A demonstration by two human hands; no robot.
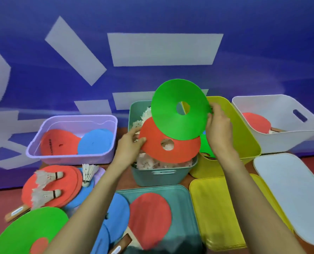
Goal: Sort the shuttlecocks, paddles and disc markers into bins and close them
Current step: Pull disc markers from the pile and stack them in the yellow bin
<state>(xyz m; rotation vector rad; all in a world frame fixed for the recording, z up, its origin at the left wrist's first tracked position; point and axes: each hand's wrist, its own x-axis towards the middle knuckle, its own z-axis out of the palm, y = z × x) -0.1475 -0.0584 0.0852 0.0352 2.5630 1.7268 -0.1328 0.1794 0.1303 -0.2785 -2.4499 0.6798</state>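
Observation:
My left hand (132, 142) pinches the left edge of an orange-red disc marker (182, 151) above the teal bin (160, 176), which is full of white shuttlecocks (147, 163). Overlapping it from above is a green disc marker (169, 114), tilted and pinched at its right edge by my right hand (219, 129). The yellow bin (244, 129) stands right of the teal one with a green disc inside. A red paddle (149, 217) lies on the teal lid (182, 204) in front.
A lilac bin (105, 154) at the left holds red and blue discs. A white bin (280, 114) at the far right holds a red paddle. Yellow lid (215, 208) and white lid (290, 191) lie at the front right. Shuttlecocks (46, 177), discs and a paddle lie at the front left.

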